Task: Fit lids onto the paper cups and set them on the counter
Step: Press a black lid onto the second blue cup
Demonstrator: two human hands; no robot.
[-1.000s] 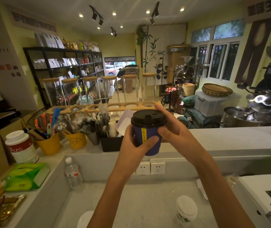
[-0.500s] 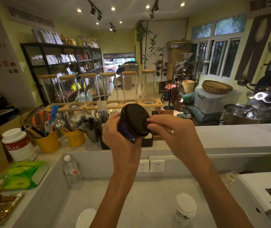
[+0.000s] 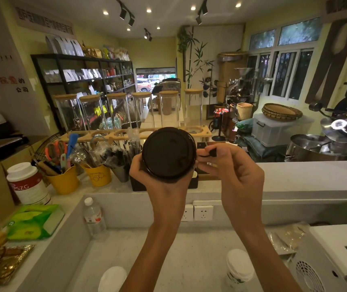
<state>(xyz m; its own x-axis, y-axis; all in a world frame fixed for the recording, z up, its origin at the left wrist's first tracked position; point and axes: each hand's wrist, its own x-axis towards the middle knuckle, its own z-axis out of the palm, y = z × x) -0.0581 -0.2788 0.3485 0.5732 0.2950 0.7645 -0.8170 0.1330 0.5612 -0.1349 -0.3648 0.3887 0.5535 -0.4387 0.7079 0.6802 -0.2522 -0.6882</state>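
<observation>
My left hand (image 3: pixel 164 186) grips a paper cup tipped toward me, so only its round black lid (image 3: pixel 168 153) faces the camera; the cup body is hidden behind lid and fingers. My right hand (image 3: pixel 229 167) sits just right of the lid, thumb and forefinger pinched on a small black stopper tab (image 3: pixel 209 153) at the lid's edge. Two white-lidded cups stand on the lower worktop: one at the bottom right (image 3: pixel 240 268), one at the bottom centre-left (image 3: pixel 112 279). The raised counter (image 3: pixel 294 178) runs behind my hands.
Yellow buckets of tools (image 3: pixel 64 180) and a black holder stand on the counter at left, with a white canister (image 3: pixel 28 184), a green tissue pack (image 3: pixel 35 222) and a water bottle (image 3: pixel 93 218). A white machine (image 3: pixel 334 256) fills the lower right. Glass jars (image 3: pixel 168 108) line a wooden rack behind.
The cup went from upright to tipped toward me, its lid top now facing the camera. My right hand shifted from the lid's rim to pinching the small tab at its right edge.
</observation>
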